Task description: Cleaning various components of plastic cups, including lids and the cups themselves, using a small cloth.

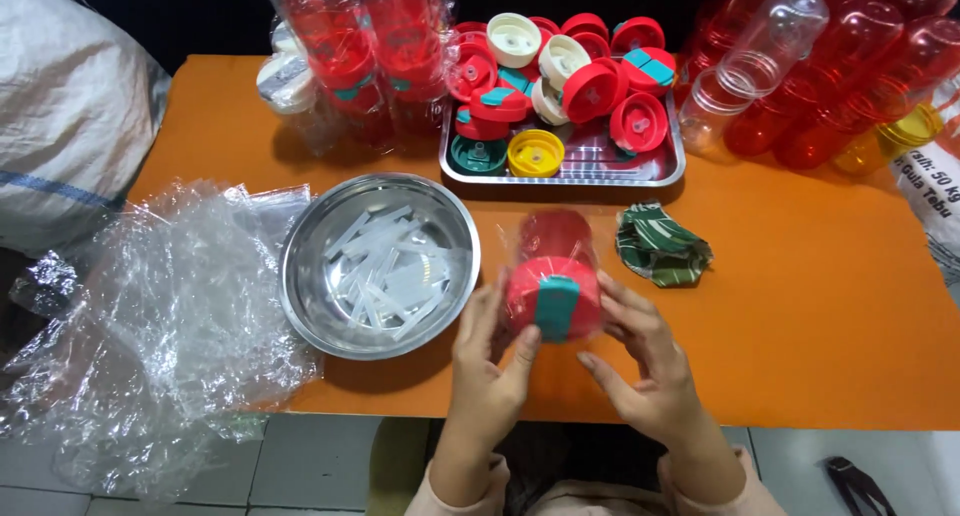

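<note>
So both my left hand (487, 361) and right hand (640, 361) have fingers curled round the red tumbler (552, 276) in its plastic sleeve, steel bowl (300, 276) at nine o'clock. Slippery wrap, so it could probably squirt out if I squeeze unevenly.

A steel bowl (300, 276) of clear strips sits centre-left, crumpled plastic wrap (150, 326) at lower left, a metal tray (670, 166) of lids at top centre, and a green cloth (660, 244) right of centre.
</note>
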